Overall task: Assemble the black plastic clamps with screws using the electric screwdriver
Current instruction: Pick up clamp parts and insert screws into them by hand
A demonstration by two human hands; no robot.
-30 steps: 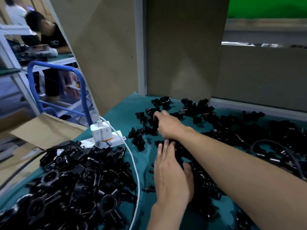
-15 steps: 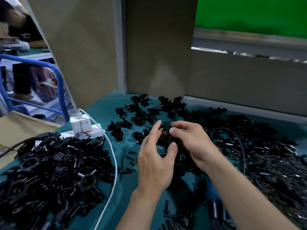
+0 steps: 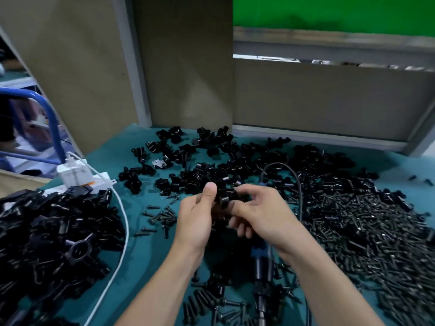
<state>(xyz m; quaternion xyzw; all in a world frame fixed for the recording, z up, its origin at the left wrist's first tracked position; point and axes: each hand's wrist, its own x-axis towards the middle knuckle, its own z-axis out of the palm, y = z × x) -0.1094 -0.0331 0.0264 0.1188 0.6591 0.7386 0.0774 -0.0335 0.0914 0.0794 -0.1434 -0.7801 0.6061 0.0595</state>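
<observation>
So on the teal table point(image 3: 146, 255) we've got the big heap of screws point(image 3: 364, 231) off to our right. The electric screwdriver point(image 3: 261, 267) is lying on the cloth right under our wrists, long axis pointing away from us, closer to the right forearm. Both hands are up above it, left hand point(image 3: 195, 220) and right hand point(image 3: 266, 215) each pinching the same black clamp point(image 3: 226, 196) between thumb and fingers (maybe two halves being mated, hard to say). Right hand's the obvious one to grab a screw next, we reckon.

Bare left hand point(image 3: 195, 222) and bare right hand point(image 3: 263, 215), forearms point(image 3: 164, 285) likewise bare to the frame's edge.
</observation>
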